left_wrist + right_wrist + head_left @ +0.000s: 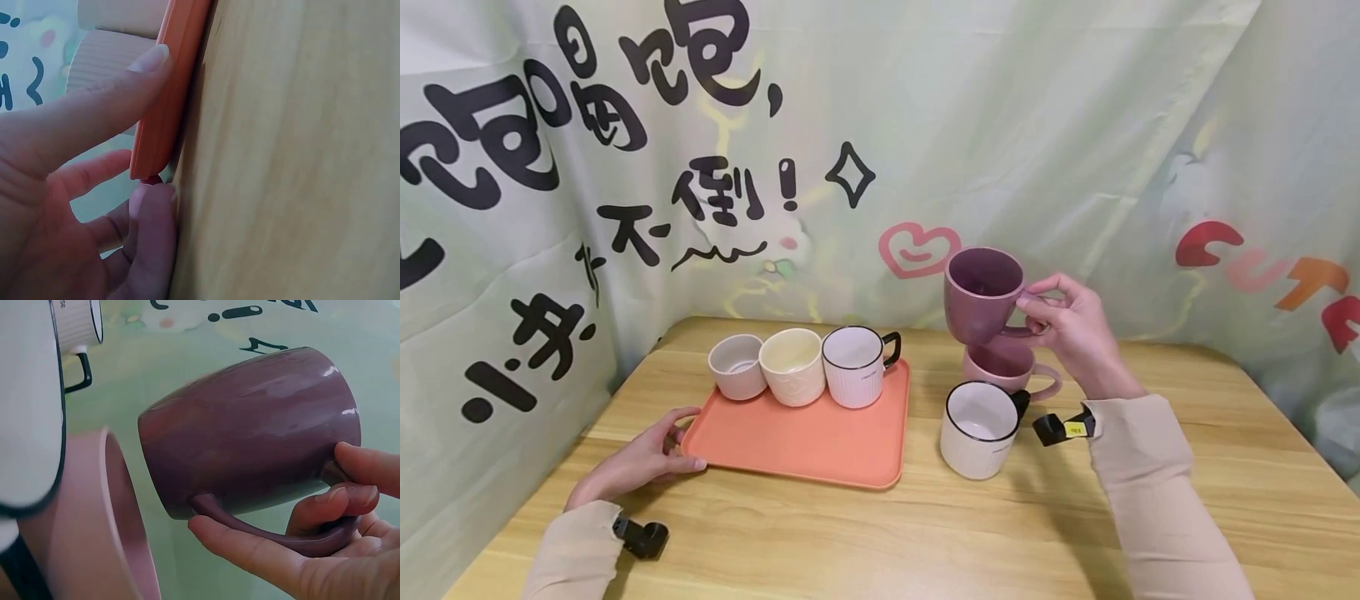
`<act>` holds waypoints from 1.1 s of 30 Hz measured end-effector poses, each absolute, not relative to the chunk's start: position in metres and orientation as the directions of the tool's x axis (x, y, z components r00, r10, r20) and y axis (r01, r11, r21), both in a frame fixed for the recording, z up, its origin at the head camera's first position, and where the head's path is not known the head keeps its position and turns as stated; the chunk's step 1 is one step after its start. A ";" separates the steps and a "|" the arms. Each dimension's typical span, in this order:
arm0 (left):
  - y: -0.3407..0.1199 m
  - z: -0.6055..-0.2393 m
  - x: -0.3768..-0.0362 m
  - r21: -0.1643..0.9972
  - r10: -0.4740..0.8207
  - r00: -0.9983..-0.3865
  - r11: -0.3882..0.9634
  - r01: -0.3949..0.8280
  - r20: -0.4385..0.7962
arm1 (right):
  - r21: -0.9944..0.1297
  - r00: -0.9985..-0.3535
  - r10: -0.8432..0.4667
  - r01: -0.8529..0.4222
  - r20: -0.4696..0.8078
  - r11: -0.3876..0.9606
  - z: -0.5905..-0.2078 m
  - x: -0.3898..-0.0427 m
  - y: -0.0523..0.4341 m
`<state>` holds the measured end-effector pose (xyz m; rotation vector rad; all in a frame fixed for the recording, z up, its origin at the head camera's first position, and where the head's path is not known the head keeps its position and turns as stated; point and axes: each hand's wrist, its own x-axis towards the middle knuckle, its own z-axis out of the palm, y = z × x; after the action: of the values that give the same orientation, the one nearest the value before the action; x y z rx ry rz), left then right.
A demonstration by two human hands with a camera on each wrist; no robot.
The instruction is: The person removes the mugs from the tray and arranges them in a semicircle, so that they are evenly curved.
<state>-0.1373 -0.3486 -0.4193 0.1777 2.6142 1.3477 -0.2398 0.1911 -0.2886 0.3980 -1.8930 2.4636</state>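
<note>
Our right hand [1070, 327] has its fingers curled round the handle of the purple mug [977, 312], roughly upright above the pink mug [997, 365] and clear of it. Left of that and lower lies the tray [805, 442], its near corner pinched by our left hand [653, 454].

Three cups [792, 375] on the tray [797, 442]

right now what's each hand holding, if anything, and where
Right hand: purple mug, by its handle. Left hand: orange tray, by its near left corner.
</note>
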 end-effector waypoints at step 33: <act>-0.349 -0.420 -0.139 0.829 0.200 -0.972 0.560 0.008 -0.126 | -0.898 -0.962 -0.108 -0.189 0.250 -0.396 -0.298 -0.233 0.243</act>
<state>-0.1386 -0.3490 -0.4195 0.1756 2.5879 1.3730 -0.2328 0.2429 -0.2979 0.4189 -1.6976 2.5507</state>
